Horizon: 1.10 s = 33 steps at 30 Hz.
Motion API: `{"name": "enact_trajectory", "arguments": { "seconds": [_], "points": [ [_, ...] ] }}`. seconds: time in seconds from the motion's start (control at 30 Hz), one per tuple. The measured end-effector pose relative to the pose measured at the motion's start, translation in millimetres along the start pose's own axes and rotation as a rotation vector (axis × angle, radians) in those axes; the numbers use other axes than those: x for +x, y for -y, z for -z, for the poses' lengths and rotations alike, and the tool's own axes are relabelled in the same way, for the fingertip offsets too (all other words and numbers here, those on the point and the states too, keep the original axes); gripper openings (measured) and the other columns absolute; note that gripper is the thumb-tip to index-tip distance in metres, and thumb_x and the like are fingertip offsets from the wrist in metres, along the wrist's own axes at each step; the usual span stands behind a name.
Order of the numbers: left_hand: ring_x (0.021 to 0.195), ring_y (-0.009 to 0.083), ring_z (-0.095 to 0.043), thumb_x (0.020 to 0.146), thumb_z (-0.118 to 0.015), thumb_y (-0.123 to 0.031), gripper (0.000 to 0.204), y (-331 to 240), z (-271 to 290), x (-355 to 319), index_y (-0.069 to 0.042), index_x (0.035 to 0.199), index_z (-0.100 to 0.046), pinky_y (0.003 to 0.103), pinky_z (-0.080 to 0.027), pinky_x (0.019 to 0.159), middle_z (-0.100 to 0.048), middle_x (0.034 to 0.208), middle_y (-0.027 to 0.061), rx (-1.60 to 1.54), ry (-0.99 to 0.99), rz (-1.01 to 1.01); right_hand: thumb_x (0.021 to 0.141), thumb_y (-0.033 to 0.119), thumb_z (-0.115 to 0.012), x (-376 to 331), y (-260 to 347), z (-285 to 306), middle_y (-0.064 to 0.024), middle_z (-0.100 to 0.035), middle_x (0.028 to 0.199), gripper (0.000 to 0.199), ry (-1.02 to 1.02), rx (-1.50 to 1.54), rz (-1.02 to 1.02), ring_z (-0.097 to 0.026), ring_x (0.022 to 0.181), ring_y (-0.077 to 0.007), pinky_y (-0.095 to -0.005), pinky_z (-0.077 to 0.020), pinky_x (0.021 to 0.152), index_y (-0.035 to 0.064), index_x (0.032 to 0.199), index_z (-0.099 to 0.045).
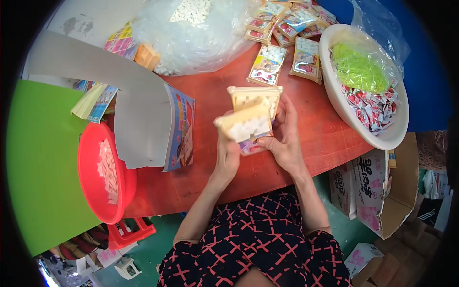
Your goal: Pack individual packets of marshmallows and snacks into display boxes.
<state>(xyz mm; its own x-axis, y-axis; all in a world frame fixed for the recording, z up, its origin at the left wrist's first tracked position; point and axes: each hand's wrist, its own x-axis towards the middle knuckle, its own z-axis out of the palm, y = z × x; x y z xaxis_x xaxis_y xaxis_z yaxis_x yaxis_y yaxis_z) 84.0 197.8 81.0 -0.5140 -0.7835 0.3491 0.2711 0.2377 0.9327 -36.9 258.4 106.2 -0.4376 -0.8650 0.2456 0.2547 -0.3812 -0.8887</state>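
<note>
My left hand (226, 156) is closed on a shallow cream tray pack (249, 128) of white pieces with a printed card at its lower part. That pack is tilted and slightly blurred. Behind it, a second cream tray pack (239, 93) is gripped by my right hand (288, 143), whose thumb presses near the lower edge of the packs. The two packs overlap, so part of the rear one is hidden. Both are held above the red table (220, 184), close to its front edge.
Filled packs (267, 64) lie across the table's far side beside a large clear bag (205, 36) of white pieces. A white basin (404, 112) at right holds green strands and small sachets. A folded display box (143, 124) and a red basin (86, 172) of pink pieces stand left.
</note>
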Motion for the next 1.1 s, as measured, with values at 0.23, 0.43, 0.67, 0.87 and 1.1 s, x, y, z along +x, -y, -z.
{"name": "enact_trajectory", "arguments": {
  "seconds": [0.23, 0.43, 0.67, 0.87, 1.1],
  "points": [
    [0.106, 0.0196, -0.048, 0.058, -0.083, -0.034, 0.085, 44, 27, -2, 0.005, 0.12, -0.039, 0.035, -0.039, 0.092, -0.05, 0.112, 0.013, 0.284, 0.211, 0.128, 0.071, -0.011, -0.056, 2, -21, 21, -0.0153, -0.042, 0.123, 0.069, 0.397, -0.616, -0.027, -0.043, 0.115, -0.0251, -0.0371, -0.0365, 0.096, 0.0037, 0.131, -0.025],
    [0.091, 0.0189, -0.058, 0.056, -0.08, -0.011, 0.058, 30, -2, 78, 0.003, 0.104, -0.05, 0.031, -0.047, 0.078, -0.059, 0.098, 0.0125, 0.115, 0.041, 0.239, 0.071, -0.009, -0.054, 31, -10, 1, -0.0157, -0.041, 0.121, 0.063, -0.114, 0.185, -0.335, -0.041, 0.114, -0.0264, -0.0334, -0.0362, 0.095, 0.0012, 0.128, -0.029],
    [0.079, 0.0149, -0.062, 0.064, -0.074, -0.022, 0.036, 118, -26, 185, 0.0, 0.092, -0.065, 0.029, -0.05, 0.069, -0.066, 0.084, 0.0085, 0.815, -0.024, 0.206, 0.064, 0.011, -0.071, 112, -52, 41, -0.0269, -0.032, 0.13, 0.066, -0.385, -0.803, -0.37, -0.032, 0.123, -0.035, -0.0388, -0.0341, 0.096, -0.0052, 0.12, -0.039],
    [0.099, 0.0309, -0.056, 0.054, -0.08, -0.03, 0.07, 68, -41, 150, 0.01, 0.103, -0.05, 0.038, -0.046, 0.082, -0.048, 0.116, 0.0219, 0.269, 0.011, 0.493, 0.059, -0.002, -0.07, 97, -39, 58, -0.0171, -0.048, 0.116, 0.081, -0.341, -0.232, -0.283, -0.052, 0.102, -0.0241, -0.0334, -0.0471, 0.082, -0.0062, 0.128, -0.028],
    [0.103, 0.0284, -0.048, 0.055, -0.084, -0.02, 0.081, 46, -1, 69, -0.004, 0.119, -0.037, 0.039, -0.038, 0.087, -0.049, 0.112, 0.0131, 0.37, 0.081, -0.099, 0.067, -0.011, -0.061, 55, -11, 39, -0.0074, -0.045, 0.113, 0.065, 0.112, -0.236, -0.301, -0.048, 0.104, -0.0185, -0.0297, -0.0442, 0.085, 0.0061, 0.124, -0.035]
  ]
}}
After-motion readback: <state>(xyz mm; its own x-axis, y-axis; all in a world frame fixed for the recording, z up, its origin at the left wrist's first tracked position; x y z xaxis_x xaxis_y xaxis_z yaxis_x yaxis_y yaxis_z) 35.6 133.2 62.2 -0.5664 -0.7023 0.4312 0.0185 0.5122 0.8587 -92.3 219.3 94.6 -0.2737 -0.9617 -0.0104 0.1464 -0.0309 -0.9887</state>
